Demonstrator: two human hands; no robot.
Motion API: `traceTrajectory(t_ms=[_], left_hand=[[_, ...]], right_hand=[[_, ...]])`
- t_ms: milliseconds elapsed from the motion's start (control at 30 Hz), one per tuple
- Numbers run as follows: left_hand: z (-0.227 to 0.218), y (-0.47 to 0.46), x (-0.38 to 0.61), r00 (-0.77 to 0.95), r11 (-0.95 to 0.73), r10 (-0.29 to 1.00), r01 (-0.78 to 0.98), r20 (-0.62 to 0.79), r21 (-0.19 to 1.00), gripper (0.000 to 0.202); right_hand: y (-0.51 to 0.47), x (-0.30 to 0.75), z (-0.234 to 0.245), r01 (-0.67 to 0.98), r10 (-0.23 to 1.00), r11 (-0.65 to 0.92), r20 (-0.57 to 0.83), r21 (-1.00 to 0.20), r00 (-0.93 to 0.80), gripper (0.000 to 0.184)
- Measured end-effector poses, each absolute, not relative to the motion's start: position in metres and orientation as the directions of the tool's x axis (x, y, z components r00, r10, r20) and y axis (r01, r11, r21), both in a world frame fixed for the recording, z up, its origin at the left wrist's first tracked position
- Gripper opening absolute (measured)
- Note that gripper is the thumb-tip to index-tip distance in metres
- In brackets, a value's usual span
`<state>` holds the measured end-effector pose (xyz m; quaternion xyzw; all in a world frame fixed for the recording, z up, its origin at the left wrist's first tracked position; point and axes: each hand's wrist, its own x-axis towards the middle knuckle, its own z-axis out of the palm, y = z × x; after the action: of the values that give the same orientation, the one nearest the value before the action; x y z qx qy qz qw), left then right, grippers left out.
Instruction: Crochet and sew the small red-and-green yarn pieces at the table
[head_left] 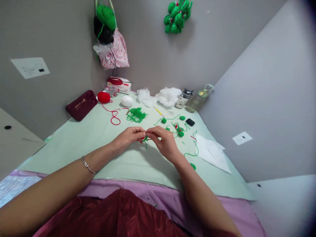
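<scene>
Both hands meet above the middle of the table. Pinched in my left hand (132, 135) is a small green and red yarn piece (145, 139), with a short green strand hanging below it. My right hand (164, 140) is closed at the same piece, its thumb and forefinger touching the left fingertips. A thin light-coloured shaft shows by the right fingers, too small to name. Beyond the left hand lies a loose heap of green yarn (136, 115). Past the right hand are a yellow-handled crochet hook (159, 112) and small green crocheted balls (181, 134) with yarn tails.
At the back stand a red yarn ball (104, 97), a white yarn ball (127, 101), white stuffing (168, 96), a pen cup (182, 100) and a water bottle (198, 99). A maroon phone (82, 105) leans at left. White tissue (212, 152) lies at right.
</scene>
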<state>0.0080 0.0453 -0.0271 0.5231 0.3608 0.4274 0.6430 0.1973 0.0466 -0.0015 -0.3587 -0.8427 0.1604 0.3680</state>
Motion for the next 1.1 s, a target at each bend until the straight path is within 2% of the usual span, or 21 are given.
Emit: traceTrajectory(t_ms=[67,133,233,500,600,667,700,767,833,900,967,1033,1100], left_hand=[[-0.029,0.046,0.009,0.369,0.076,0.929,-0.135,-0.021,0.988,0.018],[-0.029,0.046,0.009,0.371,0.053,0.929,-0.109,-0.009,0.993,0.017],[-0.026,0.045,0.009,0.389,0.022,0.921,-0.112,0.024,0.993,0.017],[-0.017,0.041,0.007,0.37,-0.057,0.925,-0.07,0.079,0.996,0.015],[-0.021,0.044,0.007,0.257,-0.092,0.963,0.025,0.082,0.995,0.016],[-0.024,0.047,0.007,0.202,-0.076,0.977,0.044,0.066,0.996,0.017],[-0.026,0.048,0.007,0.206,-0.056,0.977,0.026,0.049,0.998,0.018],[-0.027,0.049,0.006,0.262,-0.016,0.965,-0.023,0.021,1.0,0.021],[-0.029,0.05,0.005,0.307,0.001,0.952,-0.023,0.006,1.0,0.023],[-0.03,0.052,0.004,0.298,-0.019,0.954,0.021,0.012,1.0,0.021],[-0.03,0.054,0.002,0.272,-0.026,0.962,0.045,0.013,0.999,0.019],[-0.03,0.055,0.001,0.274,0.007,0.962,0.008,-0.009,1.0,0.019],[-0.029,0.055,0.0,0.303,0.063,0.952,-0.08,-0.036,0.995,0.02]], right_hand=[[0.045,0.197,-0.002,0.536,0.678,0.732,0.533,-0.421,-0.506,0.017],[0.043,0.195,-0.001,0.536,0.628,0.764,0.602,-0.359,-0.493,0.02],[0.037,0.192,-0.001,0.498,0.559,0.805,0.696,-0.323,-0.451,0.021],[0.026,0.192,0.001,0.467,0.461,0.847,0.789,-0.254,-0.406,0.02],[0.019,0.19,0.009,0.443,0.503,0.829,0.803,-0.342,-0.321,0.015],[0.016,0.187,0.014,0.37,0.618,0.774,0.741,-0.514,-0.262,0.01],[0.017,0.187,0.016,0.29,0.696,0.717,0.67,-0.634,-0.258,0.01],[0.022,0.189,0.02,0.094,0.825,0.504,0.447,-0.859,-0.346,0.015],[0.029,0.197,0.026,-0.045,0.851,0.267,0.257,-0.963,-0.457,0.018],[0.037,0.213,0.035,-0.159,0.871,0.213,0.261,-0.964,-0.416,0.019],[0.045,0.232,0.048,-0.285,0.901,0.343,0.4,-0.895,-0.17,0.02],[0.051,0.25,0.057,-0.312,0.877,0.466,0.48,-0.828,0.037,0.022],[0.055,0.26,0.06,-0.288,0.866,0.498,0.49,-0.818,0.104,0.021]])
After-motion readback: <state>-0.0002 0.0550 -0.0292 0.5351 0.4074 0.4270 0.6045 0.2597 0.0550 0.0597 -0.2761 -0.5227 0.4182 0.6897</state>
